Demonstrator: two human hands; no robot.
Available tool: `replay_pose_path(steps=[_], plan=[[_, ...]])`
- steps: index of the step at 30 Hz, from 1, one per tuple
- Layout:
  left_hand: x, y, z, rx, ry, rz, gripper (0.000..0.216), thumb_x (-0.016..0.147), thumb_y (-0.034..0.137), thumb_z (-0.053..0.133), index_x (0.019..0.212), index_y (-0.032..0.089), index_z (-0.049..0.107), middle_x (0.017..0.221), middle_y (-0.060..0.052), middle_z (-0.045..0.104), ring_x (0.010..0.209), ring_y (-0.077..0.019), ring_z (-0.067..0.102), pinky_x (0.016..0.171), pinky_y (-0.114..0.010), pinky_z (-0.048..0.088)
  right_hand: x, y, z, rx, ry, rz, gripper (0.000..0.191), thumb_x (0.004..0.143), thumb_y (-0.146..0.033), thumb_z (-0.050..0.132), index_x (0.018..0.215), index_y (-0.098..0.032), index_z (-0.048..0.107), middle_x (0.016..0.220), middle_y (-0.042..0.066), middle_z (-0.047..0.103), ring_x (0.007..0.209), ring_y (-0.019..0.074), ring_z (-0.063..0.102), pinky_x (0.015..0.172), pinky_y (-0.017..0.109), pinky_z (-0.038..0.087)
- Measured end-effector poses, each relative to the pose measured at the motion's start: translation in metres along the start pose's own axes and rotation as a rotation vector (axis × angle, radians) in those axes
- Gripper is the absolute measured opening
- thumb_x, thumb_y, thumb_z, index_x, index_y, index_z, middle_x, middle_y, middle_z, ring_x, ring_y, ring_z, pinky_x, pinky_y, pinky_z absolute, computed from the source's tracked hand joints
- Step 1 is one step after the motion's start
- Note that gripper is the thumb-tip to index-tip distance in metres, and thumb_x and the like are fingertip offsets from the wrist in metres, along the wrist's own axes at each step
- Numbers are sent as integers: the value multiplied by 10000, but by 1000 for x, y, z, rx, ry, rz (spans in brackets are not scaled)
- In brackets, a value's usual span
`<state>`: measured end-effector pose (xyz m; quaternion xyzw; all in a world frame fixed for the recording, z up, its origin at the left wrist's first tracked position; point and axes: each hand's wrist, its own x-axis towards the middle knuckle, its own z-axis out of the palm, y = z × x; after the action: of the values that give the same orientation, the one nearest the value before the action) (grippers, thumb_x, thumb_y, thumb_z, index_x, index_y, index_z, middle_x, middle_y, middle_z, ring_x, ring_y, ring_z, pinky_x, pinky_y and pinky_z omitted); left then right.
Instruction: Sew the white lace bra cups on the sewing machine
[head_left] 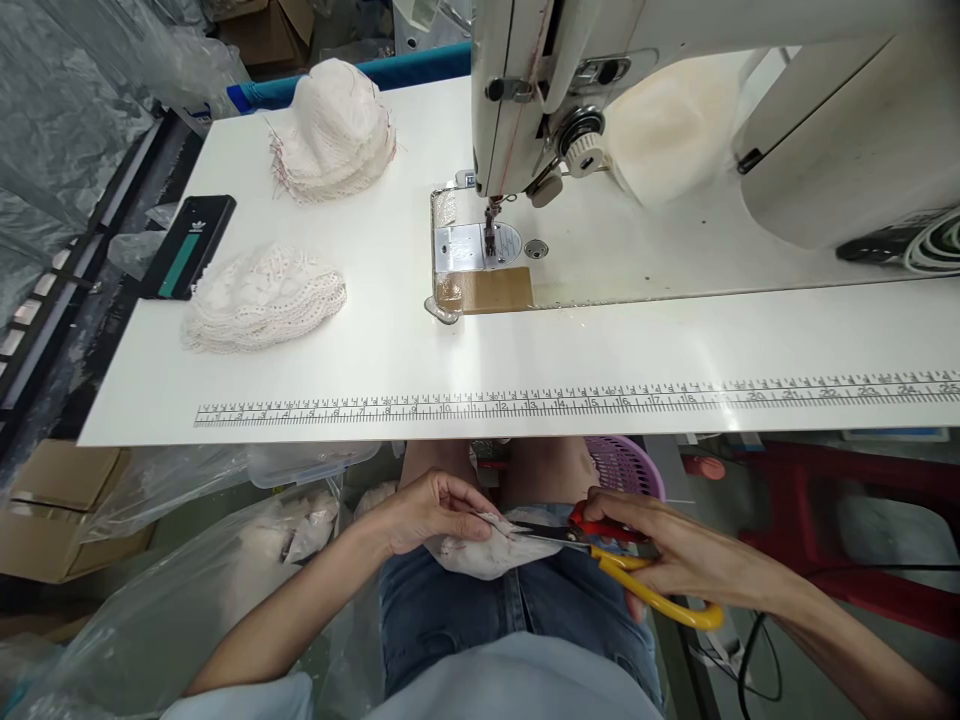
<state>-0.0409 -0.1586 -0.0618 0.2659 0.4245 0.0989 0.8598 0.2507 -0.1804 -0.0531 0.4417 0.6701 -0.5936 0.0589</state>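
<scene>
Over my lap, my left hand (439,515) pinches the edge of a small white fabric piece (480,558) between thumb and fingers. My right hand (660,550) grips a pair of scissors (619,562) with one red and one yellow handle. The blades point left and meet the fabric near my left fingertips; whether they are cutting I cannot tell. Above on the table lie a stack of white lace pieces (262,298) and a taller white pile (334,130) with loose reddish threads.
A sewing machine (510,100) stands on the white table (390,350), which has a printed ruler (562,400) along its front edge. A black phone (189,247) lies at left. Below are a purple basket (630,465), a red stool (832,520) and clear plastic bags (202,590).
</scene>
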Motion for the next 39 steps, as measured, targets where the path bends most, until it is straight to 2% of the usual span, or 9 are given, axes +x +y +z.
replay_pose_path(steps=[9, 12, 18, 24, 30, 32, 36, 39], plan=[[0, -1, -1, 17, 27, -13, 275, 522, 264, 832, 758, 151, 748, 733, -58, 728, 580, -101, 607, 549, -181, 442, 1, -3, 0, 21, -7, -66, 326, 703, -205, 572, 1027, -184, 542, 943, 62, 659, 878, 244, 607, 774, 294, 449], [0, -1, 0, 14, 29, -18, 278, 514, 269, 836, 749, 148, 748, 732, -60, 727, 579, -102, 607, 546, -182, 443, 1, -3, 0, 35, -1, -71, 306, 707, -203, 559, 1013, -188, 548, 875, 53, 671, 887, 247, 608, 800, 301, 444], [2, -1, 1, 6, 32, -16, 294, 498, 279, 841, 741, 142, 748, 657, -42, 711, 451, -61, 523, 436, -165, 370, 0, 4, 1, -8, 35, -76, 270, 719, -238, 566, 986, -193, 578, 936, 75, 666, 930, 262, 600, 810, 304, 447], [0, 0, 0, 56, 24, -4, 293, 529, 285, 829, 778, 153, 749, 702, -49, 719, 560, -84, 580, 537, -171, 424, 1, 23, 7, -83, 26, -52, 334, 763, -305, 559, 1080, -202, 551, 1043, 89, 631, 996, 274, 565, 863, 344, 419], [-2, 0, 3, 67, 69, -8, 302, 535, 314, 821, 776, 146, 748, 636, -35, 696, 506, -64, 528, 490, -161, 376, 3, 5, 5, -85, 31, 41, 373, 679, -304, 608, 1041, -214, 588, 1029, 74, 633, 949, 272, 588, 797, 315, 464], [-3, -1, 5, 79, 90, -15, 313, 534, 324, 819, 779, 143, 747, 605, -23, 681, 485, -54, 503, 481, -160, 362, 2, 2, 5, -96, 36, 54, 446, 639, -346, 660, 1060, -218, 586, 1054, 75, 631, 966, 285, 585, 814, 334, 469], [-3, -2, 9, 103, 149, -35, 348, 518, 349, 818, 781, 135, 743, 581, -8, 658, 476, -50, 481, 473, -166, 339, 2, 2, 7, -136, 70, 49, 660, 568, -453, 729, 1166, -230, 557, 1203, 95, 577, 1081, 329, 538, 890, 387, 447], [-4, -4, 11, 126, 165, -31, 359, 527, 369, 809, 783, 127, 740, 568, -2, 641, 474, -49, 460, 469, -170, 317, 2, 1, 9, -157, 94, 1, 626, 589, -467, 721, 1149, -235, 567, 1189, 92, 586, 1066, 321, 553, 854, 361, 472]])
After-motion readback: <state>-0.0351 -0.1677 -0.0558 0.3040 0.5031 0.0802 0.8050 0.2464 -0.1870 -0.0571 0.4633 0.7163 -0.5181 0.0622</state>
